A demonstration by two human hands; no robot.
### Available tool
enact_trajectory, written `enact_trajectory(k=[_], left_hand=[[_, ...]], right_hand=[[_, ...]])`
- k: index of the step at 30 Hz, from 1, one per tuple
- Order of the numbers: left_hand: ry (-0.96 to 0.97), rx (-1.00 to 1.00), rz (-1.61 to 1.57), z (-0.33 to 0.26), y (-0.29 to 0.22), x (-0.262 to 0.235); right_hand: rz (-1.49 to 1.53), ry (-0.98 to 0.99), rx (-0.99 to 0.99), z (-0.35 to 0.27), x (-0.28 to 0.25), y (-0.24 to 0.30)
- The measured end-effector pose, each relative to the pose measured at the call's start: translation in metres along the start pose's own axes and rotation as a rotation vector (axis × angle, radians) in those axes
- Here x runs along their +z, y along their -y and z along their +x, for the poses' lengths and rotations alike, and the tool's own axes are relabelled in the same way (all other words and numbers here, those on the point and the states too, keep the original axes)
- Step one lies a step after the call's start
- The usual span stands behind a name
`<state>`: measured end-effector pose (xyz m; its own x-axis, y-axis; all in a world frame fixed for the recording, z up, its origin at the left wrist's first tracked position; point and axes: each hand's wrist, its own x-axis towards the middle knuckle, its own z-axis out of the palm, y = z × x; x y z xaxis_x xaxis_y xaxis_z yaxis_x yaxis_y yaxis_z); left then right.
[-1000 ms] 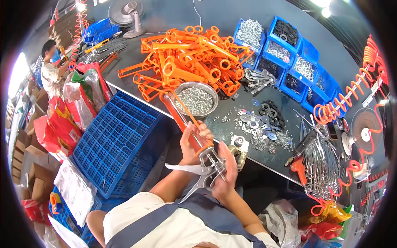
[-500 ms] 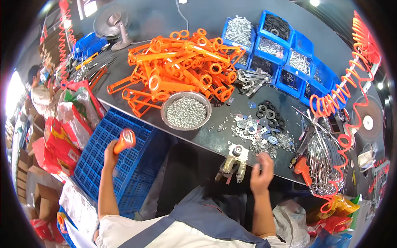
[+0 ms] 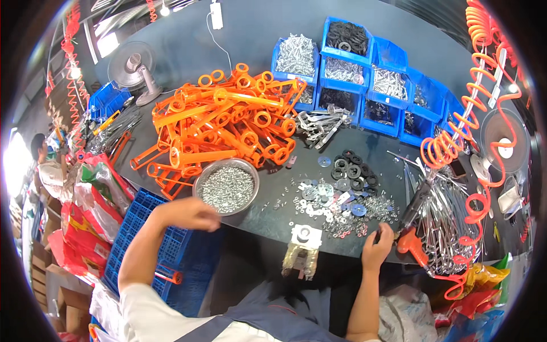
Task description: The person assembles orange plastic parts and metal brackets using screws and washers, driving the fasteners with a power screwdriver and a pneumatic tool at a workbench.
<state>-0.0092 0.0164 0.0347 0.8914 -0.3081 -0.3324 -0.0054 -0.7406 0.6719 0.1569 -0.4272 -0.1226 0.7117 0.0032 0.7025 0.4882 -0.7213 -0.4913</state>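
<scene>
My left hand (image 3: pixel 196 215) is over the table's front edge beside a metal bowl (image 3: pixel 228 187) of small silver screws or pins. It looks empty, with loosely bent fingers, slightly blurred. My right hand (image 3: pixel 377 244) is at the table edge near scattered washers and small plates (image 3: pixel 336 202), left of an orange-handled power driver (image 3: pixel 411 246). Its thumb and fingers are curved and apart, with nothing plainly between them. A small white fixture (image 3: pixel 306 235) on taped legs stands at the edge between my hands. An orange tubular part (image 3: pixel 169 275) lies in the blue crate (image 3: pixel 134 239) below my left arm.
A heap of orange frames (image 3: pixel 222 122) covers the table's left. Blue bins (image 3: pixel 342 74) of fasteners stand behind, with metal levers (image 3: pixel 322 126) before them. Thin metal rods (image 3: pixel 447 219) and coiled red hoses (image 3: pixel 441 149) are on the right. A fan (image 3: pixel 134 65) stands back left.
My left hand has let go of the orange part, now in the crate, and moved right toward the bowl. My right hand has moved right, toward the driver. The view has shifted.
</scene>
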Motion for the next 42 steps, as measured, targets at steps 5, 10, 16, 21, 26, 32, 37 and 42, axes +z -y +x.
enact_trajectory(k=[5,10,16,21,26,32,37,42], left_hand=[[-0.350,0.422,0.385,0.199,-0.082,-0.067],[-0.619,-0.025,0.636,0.387,-0.065,-0.113],[-0.255,-0.370,0.396,0.477,-0.053,-0.118],[0.177,-0.570,0.508,0.467,-0.031,-0.130],[-0.249,-0.329,0.751,0.427,-0.040,-0.079],[-0.028,-0.277,1.081,0.385,-0.042,-0.060],[0.460,-0.153,0.875,0.351,-0.087,-0.072],[0.036,-0.032,0.798,0.420,-0.115,-0.122]], right_hand=[[0.034,0.033,0.035,0.004,0.001,0.005],[0.019,0.077,-0.015,0.006,-0.001,0.008],[0.000,0.110,0.040,0.003,-0.002,0.003],[0.015,0.122,-0.017,0.008,-0.001,0.011],[0.020,0.103,-0.023,0.010,0.000,0.006],[0.022,0.131,-0.046,0.012,0.003,0.008],[-0.017,0.147,-0.038,0.011,-0.002,0.009],[-0.061,0.188,-0.025,0.009,-0.003,0.009]])
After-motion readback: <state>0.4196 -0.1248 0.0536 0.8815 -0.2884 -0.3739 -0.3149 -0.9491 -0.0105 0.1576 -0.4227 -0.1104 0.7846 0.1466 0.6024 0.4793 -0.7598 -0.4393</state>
